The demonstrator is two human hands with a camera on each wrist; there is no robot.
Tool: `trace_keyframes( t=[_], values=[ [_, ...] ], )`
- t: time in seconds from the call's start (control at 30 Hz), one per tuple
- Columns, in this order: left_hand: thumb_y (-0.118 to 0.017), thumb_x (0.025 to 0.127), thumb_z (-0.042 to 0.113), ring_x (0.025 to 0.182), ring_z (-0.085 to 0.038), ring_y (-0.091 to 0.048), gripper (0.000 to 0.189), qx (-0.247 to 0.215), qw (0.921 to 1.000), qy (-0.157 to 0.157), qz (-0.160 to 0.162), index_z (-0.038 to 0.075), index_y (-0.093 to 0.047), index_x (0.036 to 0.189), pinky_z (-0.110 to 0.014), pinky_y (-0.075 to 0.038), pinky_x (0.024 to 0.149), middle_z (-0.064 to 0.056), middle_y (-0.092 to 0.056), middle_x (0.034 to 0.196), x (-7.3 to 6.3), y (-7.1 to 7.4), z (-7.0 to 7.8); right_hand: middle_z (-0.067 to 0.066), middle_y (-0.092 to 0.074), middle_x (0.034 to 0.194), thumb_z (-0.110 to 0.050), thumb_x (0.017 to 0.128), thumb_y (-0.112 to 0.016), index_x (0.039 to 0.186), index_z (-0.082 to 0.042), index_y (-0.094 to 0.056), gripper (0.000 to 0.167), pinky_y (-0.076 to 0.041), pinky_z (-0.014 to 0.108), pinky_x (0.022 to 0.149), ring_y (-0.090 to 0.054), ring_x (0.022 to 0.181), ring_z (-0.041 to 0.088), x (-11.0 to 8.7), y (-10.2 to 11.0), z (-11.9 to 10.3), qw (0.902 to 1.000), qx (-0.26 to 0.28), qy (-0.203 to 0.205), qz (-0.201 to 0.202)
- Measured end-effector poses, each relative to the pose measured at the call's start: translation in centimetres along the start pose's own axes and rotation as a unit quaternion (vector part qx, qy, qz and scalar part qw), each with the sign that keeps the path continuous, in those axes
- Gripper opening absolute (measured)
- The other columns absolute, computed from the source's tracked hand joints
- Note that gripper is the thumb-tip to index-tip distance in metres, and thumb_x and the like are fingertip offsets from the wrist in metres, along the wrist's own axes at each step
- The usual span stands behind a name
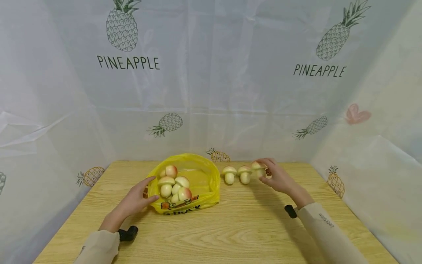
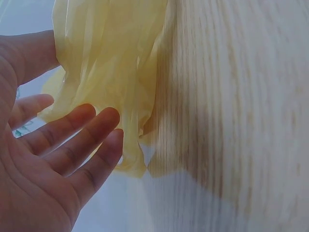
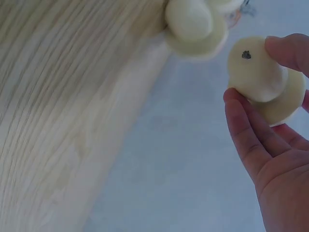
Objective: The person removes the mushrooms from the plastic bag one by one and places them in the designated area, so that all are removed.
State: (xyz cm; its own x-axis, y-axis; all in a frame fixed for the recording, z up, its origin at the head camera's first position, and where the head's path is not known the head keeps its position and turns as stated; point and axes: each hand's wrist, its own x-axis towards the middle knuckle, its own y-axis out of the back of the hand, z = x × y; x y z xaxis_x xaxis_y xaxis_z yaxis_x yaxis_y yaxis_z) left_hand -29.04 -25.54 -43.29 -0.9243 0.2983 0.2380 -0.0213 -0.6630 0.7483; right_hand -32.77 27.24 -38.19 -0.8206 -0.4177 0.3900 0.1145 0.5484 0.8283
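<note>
A toy mushroom [image 1: 258,169] with a pale stem and pinkish cap is pinched between the thumb and fingers of my right hand [image 1: 278,178]. In the right wrist view, that mushroom [image 3: 256,70] shows a small dark mark on its stem end. Two more mushrooms [image 1: 244,174] stand in a row to its left. A yellow plastic bag [image 1: 202,201] lies with its mouth open, several mushrooms [image 1: 166,186] heaped in its left part. At the bag's left side is my left hand [image 1: 133,198], its fingers spread and loosely extended against or close to the plastic [image 2: 111,63].
The wooden table [image 1: 224,238] ends at the back against a hanging white sheet [image 1: 230,84] printed with pineapples. Similar sheeting encloses both sides. A black wrist strap piece [image 1: 128,233] sits by the left sleeve, another [image 1: 290,211] by the right.
</note>
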Motion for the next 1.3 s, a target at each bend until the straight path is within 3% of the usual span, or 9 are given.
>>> trace_keyframes(
  t=[0.33, 0.57, 1.03, 1.3],
  values=[
    [-0.070, 0.089, 0.027, 0.099, -0.031, -0.060, 0.073, -0.002, 1.0000, -0.005, 0.007, 0.001, -0.033, 0.146, -0.041, -0.053, 0.077, -0.025, -0.048, 0.134, 0.0, -0.1, -0.1, 0.019, -0.039, 0.135, -0.009, 0.086, -0.072, 0.141, -0.008, -0.042, 0.063, -0.053, 0.043, 0.079, -0.058, 0.096, 0.029, 0.1, -0.1, 3.0, 0.9992, -0.006, -0.036, -0.013],
    [-0.071, 0.089, 0.025, 0.102, -0.035, -0.058, 0.073, -0.001, 1.0000, -0.003, 0.003, 0.000, -0.033, 0.146, -0.044, -0.053, 0.079, -0.028, -0.044, 0.137, -0.2, -0.2, -0.1, 0.022, -0.042, 0.131, -0.010, 0.086, -0.072, 0.141, -0.007, -0.043, 0.063, -0.053, 0.042, 0.077, -0.060, 0.090, 0.029, 0.2, -1.0, 4.6, 0.9986, -0.014, -0.048, -0.019],
    [-0.070, 0.089, 0.024, 0.103, -0.033, -0.059, 0.073, -0.006, 1.0000, 0.004, 0.001, 0.003, -0.032, 0.147, -0.043, -0.053, 0.079, -0.025, -0.044, 0.138, 0.0, -0.1, -0.2, 0.025, -0.041, 0.131, -0.008, 0.086, -0.071, 0.142, -0.008, -0.042, 0.063, -0.050, 0.045, 0.075, -0.055, 0.098, 0.035, 0.8, -2.1, 6.0, 0.9938, 0.023, -0.099, -0.044],
    [-0.070, 0.089, 0.026, 0.102, -0.033, -0.059, 0.073, -0.007, 1.0000, 0.003, 0.002, 0.002, -0.033, 0.147, -0.041, -0.053, 0.078, -0.026, -0.043, 0.139, 0.0, -0.1, -0.3, 0.025, -0.042, 0.134, -0.008, 0.087, -0.070, 0.143, -0.006, -0.041, 0.063, -0.051, 0.046, 0.079, -0.057, 0.102, 0.036, 1.0, -2.5, 6.4, 0.9934, 0.026, -0.097, -0.055]
  ],
)
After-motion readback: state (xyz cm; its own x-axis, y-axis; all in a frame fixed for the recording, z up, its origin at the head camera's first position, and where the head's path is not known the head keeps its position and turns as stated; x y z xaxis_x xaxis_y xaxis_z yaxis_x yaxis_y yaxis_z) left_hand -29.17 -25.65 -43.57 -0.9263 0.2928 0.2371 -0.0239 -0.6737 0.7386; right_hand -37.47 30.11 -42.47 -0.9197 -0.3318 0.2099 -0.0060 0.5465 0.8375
